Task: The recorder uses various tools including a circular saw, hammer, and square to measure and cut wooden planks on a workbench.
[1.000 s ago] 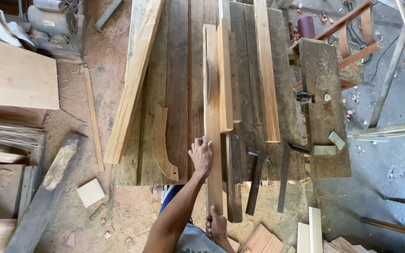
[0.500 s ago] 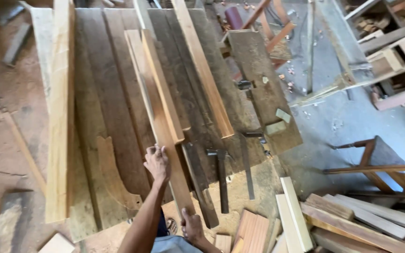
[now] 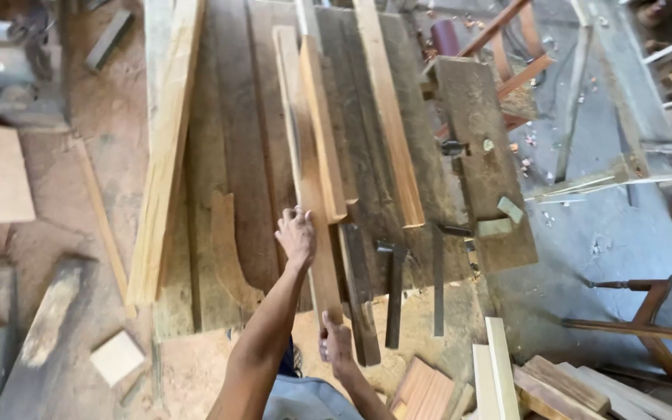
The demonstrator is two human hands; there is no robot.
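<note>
A long, narrow, pale wooden batten lies lengthwise on the dark, weathered plank worktop, its long axis running from the near edge straight away toward the far edge, roughly in line with the person's reach. Both hands are on it. The left hand rests on top of the batten some way up from its near end, palm down, fingers curled over its left edge in a light clasp; the forearm stretches out from the lower middle of the view. The right hand is closed around the batten's near end, right at the near edge of the worktop, with the wrist bent upward and the arm tucked close to the body. So the right hand is nearer the body and holds the end, while the left sits farther out along the length.

Just to the right of the batten, touching it or nearly so, lies a second light-coloured wooden strip, shorter and parallel. Farther right a third pale strip lies slightly slanted. A wide yellowish board lies along the left edge of the worktop. Near the right of the near edge lie dark metal tools.
</note>
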